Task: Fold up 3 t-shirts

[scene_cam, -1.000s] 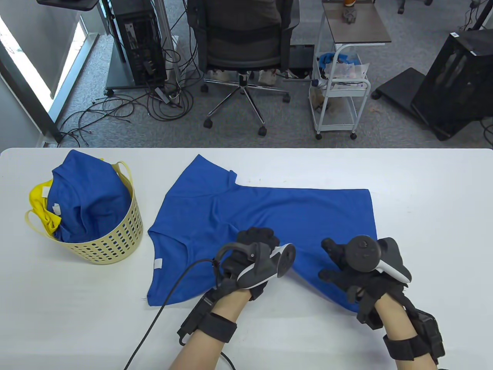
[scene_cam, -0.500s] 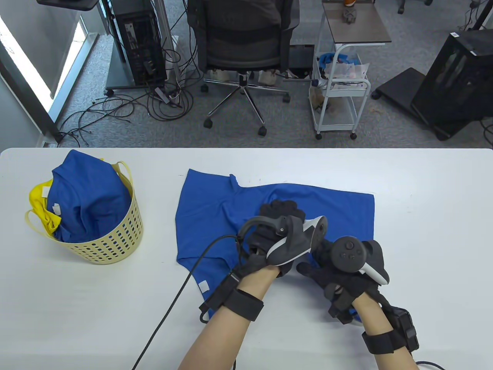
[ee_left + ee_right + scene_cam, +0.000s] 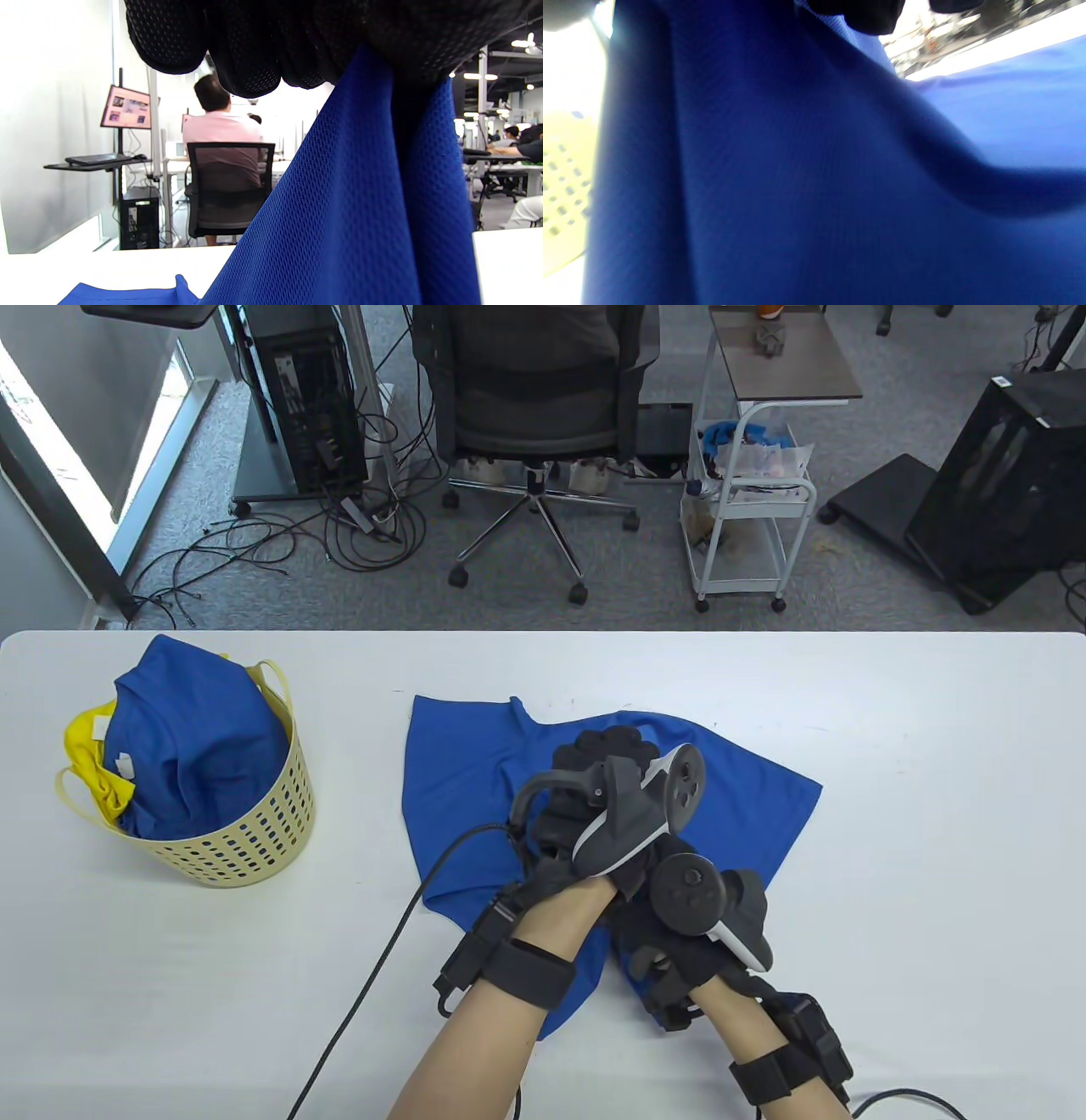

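Observation:
A blue t-shirt (image 3: 475, 763) lies bunched on the white table (image 3: 933, 814) in the table view. My left hand (image 3: 602, 763) grips a fold of it, lifted off the table; the left wrist view shows blue cloth (image 3: 348, 203) hanging from the curled gloved fingers (image 3: 237, 51). My right hand (image 3: 670, 950) sits just below and right of the left, over the shirt's near edge. The right wrist view is filled with blue cloth (image 3: 797, 178) under the gloved fingers (image 3: 865, 12), so it seems to hold the shirt.
A yellow perforated basket (image 3: 254, 840) at the left holds a blue shirt (image 3: 195, 738) and a yellow one (image 3: 93, 763). A black cable (image 3: 373, 967) trails from my left wrist across the table. An office chair (image 3: 534, 432) and a white cart (image 3: 755, 517) stand beyond the far edge.
Both hands have come together over the shirt's middle. The shirt went from lying spread flat to gathered and bunched, its left and near edges drawn inward and lifted.

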A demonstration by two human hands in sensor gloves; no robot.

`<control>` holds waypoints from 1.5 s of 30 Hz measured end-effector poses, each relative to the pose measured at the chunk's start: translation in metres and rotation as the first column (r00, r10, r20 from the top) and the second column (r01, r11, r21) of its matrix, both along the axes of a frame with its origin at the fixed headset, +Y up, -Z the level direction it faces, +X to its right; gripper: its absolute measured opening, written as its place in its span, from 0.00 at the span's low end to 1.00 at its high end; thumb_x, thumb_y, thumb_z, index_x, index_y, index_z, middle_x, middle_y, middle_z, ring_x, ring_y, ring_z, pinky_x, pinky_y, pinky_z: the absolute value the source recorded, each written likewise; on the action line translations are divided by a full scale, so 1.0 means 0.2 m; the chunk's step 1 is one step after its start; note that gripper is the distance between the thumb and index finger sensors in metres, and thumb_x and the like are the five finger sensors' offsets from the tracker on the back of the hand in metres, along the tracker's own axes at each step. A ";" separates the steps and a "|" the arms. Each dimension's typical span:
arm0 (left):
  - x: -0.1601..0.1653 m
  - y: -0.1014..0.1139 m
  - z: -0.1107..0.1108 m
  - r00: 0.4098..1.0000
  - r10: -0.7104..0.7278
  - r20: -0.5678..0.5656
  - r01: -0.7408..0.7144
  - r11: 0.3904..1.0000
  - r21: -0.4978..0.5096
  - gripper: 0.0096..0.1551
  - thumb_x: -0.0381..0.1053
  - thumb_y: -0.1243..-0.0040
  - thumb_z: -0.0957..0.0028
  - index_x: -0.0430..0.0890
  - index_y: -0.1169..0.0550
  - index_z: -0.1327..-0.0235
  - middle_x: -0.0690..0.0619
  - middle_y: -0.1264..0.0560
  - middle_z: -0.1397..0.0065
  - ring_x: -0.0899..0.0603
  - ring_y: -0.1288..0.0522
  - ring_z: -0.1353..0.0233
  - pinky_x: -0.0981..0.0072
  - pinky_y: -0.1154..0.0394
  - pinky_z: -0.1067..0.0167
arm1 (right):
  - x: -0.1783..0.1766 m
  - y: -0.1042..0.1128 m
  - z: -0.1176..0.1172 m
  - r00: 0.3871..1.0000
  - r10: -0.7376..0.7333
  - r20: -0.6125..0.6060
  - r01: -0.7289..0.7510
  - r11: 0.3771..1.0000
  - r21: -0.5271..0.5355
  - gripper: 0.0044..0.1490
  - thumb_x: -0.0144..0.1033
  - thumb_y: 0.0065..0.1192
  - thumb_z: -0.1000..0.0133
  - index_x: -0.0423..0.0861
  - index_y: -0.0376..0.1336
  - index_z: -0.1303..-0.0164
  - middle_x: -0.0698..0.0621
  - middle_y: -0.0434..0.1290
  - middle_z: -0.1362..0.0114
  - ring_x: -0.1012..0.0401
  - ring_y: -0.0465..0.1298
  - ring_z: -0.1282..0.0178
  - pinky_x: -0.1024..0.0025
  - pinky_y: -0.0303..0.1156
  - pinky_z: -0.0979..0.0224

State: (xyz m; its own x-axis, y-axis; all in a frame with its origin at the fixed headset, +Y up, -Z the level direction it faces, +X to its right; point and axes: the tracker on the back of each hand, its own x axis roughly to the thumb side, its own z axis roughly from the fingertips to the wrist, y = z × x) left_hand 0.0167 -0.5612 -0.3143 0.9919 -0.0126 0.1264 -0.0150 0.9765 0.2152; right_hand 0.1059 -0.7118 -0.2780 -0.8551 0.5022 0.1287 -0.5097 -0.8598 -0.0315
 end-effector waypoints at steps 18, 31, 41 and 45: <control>-0.41 0.11 0.00 0.985 0.056 -0.163 -0.050 0.998 0.042 0.22 0.64 0.36 0.58 0.55 0.19 0.55 0.56 0.24 0.37 0.46 0.24 0.37 0.51 0.25 0.36 | 0.06 -0.10 -0.06 0.964 0.180 0.194 -0.170 0.983 -0.068 0.27 0.46 0.63 0.48 0.53 0.65 0.39 0.52 0.76 0.35 0.49 0.78 0.37 0.37 0.64 0.29; -0.75 0.15 0.04 0.959 0.094 -0.267 -0.082 0.995 0.055 0.22 0.63 0.37 0.57 0.55 0.19 0.55 0.55 0.25 0.37 0.46 0.24 0.37 0.50 0.25 0.36 | 0.24 0.08 -0.05 0.958 0.192 0.214 -0.207 0.977 0.052 0.26 0.45 0.61 0.48 0.54 0.65 0.39 0.53 0.75 0.35 0.50 0.78 0.37 0.37 0.63 0.28; -0.93 0.12 0.08 0.948 0.130 -0.289 -0.132 0.991 0.013 0.22 0.63 0.38 0.57 0.55 0.19 0.54 0.55 0.25 0.36 0.46 0.24 0.36 0.50 0.26 0.35 | 0.38 0.43 -0.01 0.954 0.190 0.234 -0.234 0.956 0.179 0.26 0.47 0.60 0.49 0.54 0.66 0.40 0.53 0.76 0.36 0.50 0.77 0.38 0.38 0.63 0.28; -0.96 0.11 0.10 0.955 0.111 -0.274 -0.136 0.988 -0.075 0.22 0.63 0.40 0.55 0.54 0.20 0.53 0.54 0.26 0.35 0.45 0.25 0.35 0.49 0.27 0.34 | 0.39 0.48 -0.01 0.952 0.254 0.170 -0.278 0.951 0.137 0.26 0.49 0.59 0.50 0.55 0.67 0.42 0.53 0.77 0.40 0.51 0.78 0.43 0.41 0.65 0.30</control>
State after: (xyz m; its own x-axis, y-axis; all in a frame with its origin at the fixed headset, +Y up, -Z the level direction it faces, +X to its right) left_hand -0.1757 -0.5387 -0.2947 0.9825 0.1114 -0.1494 -0.0909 0.9863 0.1377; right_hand 0.1836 -0.6158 -0.2801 -0.9701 0.2375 0.0493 -0.2424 -0.9412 -0.2355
